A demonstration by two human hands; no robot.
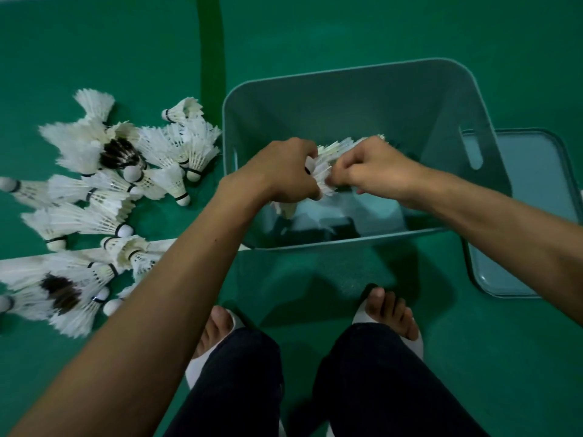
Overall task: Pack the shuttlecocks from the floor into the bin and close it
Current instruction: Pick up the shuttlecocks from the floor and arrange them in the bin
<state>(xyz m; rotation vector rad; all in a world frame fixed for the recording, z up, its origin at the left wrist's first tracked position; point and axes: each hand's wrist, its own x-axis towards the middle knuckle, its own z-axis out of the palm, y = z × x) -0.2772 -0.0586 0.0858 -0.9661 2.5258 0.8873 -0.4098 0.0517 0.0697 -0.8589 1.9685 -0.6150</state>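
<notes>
while we crouched over the open teal bin point(353, 74), our left hand point(280, 171) and right hand point(369, 171) were both clenched on a bunch of feathered shuttlecocks point(325, 167) held just above its floor. many more lay heaped on the green court floor point(347, 29) to our left, the pile of shuttlecocks point(104, 190) spilling over a white line. the lid point(520, 209) rested beside the bin on our right. we judged them featherlight and easily crushed, best taken by the cork heads or loosely round the skirts.
</notes>
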